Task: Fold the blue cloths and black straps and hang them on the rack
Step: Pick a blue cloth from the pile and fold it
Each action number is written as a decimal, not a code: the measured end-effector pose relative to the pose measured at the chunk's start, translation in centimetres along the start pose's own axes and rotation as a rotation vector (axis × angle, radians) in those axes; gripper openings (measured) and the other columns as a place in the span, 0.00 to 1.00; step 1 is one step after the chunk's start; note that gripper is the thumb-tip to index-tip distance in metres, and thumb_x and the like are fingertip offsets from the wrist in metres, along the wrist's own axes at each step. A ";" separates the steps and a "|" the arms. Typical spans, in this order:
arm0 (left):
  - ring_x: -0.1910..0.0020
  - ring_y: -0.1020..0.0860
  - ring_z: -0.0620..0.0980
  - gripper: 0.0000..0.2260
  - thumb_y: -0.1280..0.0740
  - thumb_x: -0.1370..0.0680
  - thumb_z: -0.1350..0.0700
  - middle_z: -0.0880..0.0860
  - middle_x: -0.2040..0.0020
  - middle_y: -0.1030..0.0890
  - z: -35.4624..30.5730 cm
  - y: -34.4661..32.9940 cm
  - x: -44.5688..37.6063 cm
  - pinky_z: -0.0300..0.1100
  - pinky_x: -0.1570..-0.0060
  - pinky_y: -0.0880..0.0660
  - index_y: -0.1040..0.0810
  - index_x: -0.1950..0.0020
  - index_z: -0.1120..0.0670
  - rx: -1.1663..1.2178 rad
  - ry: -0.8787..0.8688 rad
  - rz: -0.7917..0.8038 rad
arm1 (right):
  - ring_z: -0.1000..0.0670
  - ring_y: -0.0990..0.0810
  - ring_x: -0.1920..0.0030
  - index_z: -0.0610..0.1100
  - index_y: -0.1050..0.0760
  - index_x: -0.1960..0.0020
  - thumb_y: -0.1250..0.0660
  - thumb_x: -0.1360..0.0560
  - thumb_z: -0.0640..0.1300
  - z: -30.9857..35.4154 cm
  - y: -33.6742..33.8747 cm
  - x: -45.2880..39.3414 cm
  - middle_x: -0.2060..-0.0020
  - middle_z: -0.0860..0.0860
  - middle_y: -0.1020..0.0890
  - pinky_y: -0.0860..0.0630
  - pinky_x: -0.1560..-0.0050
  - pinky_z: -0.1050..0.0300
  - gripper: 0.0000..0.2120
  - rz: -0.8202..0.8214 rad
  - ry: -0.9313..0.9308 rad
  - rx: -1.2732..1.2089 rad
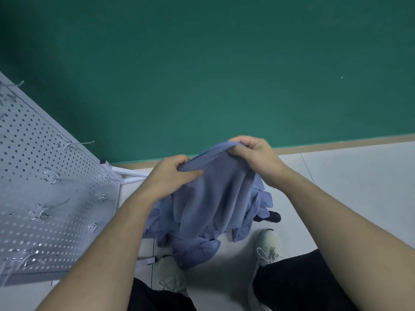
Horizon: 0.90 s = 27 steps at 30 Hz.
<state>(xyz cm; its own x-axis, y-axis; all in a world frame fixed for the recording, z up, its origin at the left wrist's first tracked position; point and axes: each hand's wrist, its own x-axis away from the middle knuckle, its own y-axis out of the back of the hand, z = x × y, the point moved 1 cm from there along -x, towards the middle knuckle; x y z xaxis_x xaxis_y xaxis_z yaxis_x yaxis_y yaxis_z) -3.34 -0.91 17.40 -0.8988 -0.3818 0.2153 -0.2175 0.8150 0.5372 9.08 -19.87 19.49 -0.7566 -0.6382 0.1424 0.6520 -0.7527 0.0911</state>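
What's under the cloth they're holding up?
A pile of more blue cloths on the floor, with something black poking out. The held cloth hides the rest.

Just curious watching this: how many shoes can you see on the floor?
2: left shoe below the blue cloth pile, right shoe beside it.

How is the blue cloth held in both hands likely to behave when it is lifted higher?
Probably floppy: the blue cloth sags in soft folds between the left hand and right hand. Likely light, since fingertip pinches carry it. It may drag the pile below.
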 end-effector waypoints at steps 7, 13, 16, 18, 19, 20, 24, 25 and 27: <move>0.68 0.27 0.44 0.07 0.27 0.24 0.58 0.45 0.67 0.22 1.9 1.2 0.3 0.38 0.68 0.32 0.23 0.59 0.55 0.161 0.063 -0.002 | 0.55 0.21 0.62 0.47 0.19 0.59 0.36 0.22 0.37 -1.2 2.8 -0.2 0.63 0.54 0.17 0.26 0.60 0.64 0.10 -0.163 -0.071 0.040; 0.60 0.24 0.47 0.06 0.27 0.24 0.58 0.50 0.60 0.21 0.3 0.4 -0.1 0.45 0.57 0.28 0.23 0.55 0.56 0.338 -0.018 -0.111 | 0.53 0.29 0.62 0.44 0.26 0.54 0.36 0.23 0.37 -2.8 2.3 -0.9 0.63 0.53 0.25 0.31 0.60 0.60 0.03 -0.082 -0.080 0.392; 0.58 0.22 0.46 0.04 0.28 0.22 0.58 0.49 0.58 0.19 -0.7 -0.5 -0.1 0.46 0.53 0.25 0.21 0.51 0.55 0.339 -0.037 -0.055 | 0.53 0.27 0.53 0.50 0.30 0.41 0.35 0.24 0.32 -2.3 0.8 -0.7 0.48 0.53 0.25 0.29 0.54 0.68 0.17 -0.006 0.048 0.320; 0.56 0.21 0.45 0.05 0.30 0.22 0.59 0.48 0.55 0.17 -0.9 -0.9 -0.1 0.47 0.49 0.25 0.22 0.48 0.51 0.371 -0.016 0.003 | 0.56 0.26 0.43 0.51 0.32 0.34 0.34 0.24 0.30 -1.6 -0.5 -0.5 0.40 0.52 0.27 0.31 0.47 0.74 0.25 0.061 0.202 0.323; 0.55 0.21 0.46 0.07 0.30 0.24 0.58 0.49 0.55 0.17 -1.1 -1.0 0.0 0.47 0.49 0.25 0.23 0.48 0.49 0.408 -0.002 0.030 | 0.58 0.27 0.39 0.48 0.31 0.31 0.33 0.25 0.30 -1.4 -1.2 -0.5 0.38 0.53 0.27 0.34 0.43 0.75 0.26 0.093 0.274 0.349; 0.55 0.21 0.47 0.10 0.31 0.26 0.58 0.50 0.54 0.17 -1.2 -1.1 0.1 0.48 0.49 0.26 0.24 0.47 0.48 0.454 0.004 0.052 | 0.58 0.27 0.38 0.47 0.30 0.31 0.32 0.25 0.31 -1.3 -1.8 -0.5 0.37 0.53 0.26 0.35 0.41 0.75 0.25 0.123 0.324 0.374; 0.57 0.19 0.49 0.18 0.38 0.26 0.65 0.53 0.56 0.15 -1.4 -1.4 0.2 0.42 0.54 0.24 0.30 0.40 0.50 0.638 -0.018 0.095 | 0.58 0.23 0.42 0.46 0.23 0.35 0.29 0.24 0.41 -1.4 -3.5 -0.7 0.43 0.53 0.21 0.30 0.38 0.64 0.18 0.183 0.458 0.464; 0.59 0.19 0.48 0.18 0.40 0.25 0.67 0.53 0.58 0.15 -1.6 -1.4 0.3 0.40 0.57 0.24 0.32 0.39 0.51 0.652 -0.021 0.089 | 0.61 0.24 0.46 0.47 0.22 0.36 0.28 0.23 0.44 -1.5 -3.7 -0.8 0.48 0.56 0.21 0.30 0.41 0.65 0.16 0.163 0.497 0.510; 0.62 0.20 0.48 0.20 0.39 0.27 0.65 0.53 0.60 0.17 -1.7 -1.1 0.5 0.41 0.60 0.26 0.32 0.38 0.50 0.654 -0.019 0.093 | 0.63 0.26 0.53 0.48 0.19 0.41 0.29 0.23 0.47 -1.5 -3.8 -1.0 0.56 0.61 0.24 0.31 0.48 0.67 0.12 0.123 0.530 0.566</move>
<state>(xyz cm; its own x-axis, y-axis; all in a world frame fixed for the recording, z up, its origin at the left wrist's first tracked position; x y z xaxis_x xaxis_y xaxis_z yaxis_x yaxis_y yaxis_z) -2.88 -2.73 18.30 -0.9303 -0.2944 0.2187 -0.3197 0.9433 -0.0899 7.31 -16.59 17.54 -0.5073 -0.8108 -0.2922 0.5508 -0.5657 0.6136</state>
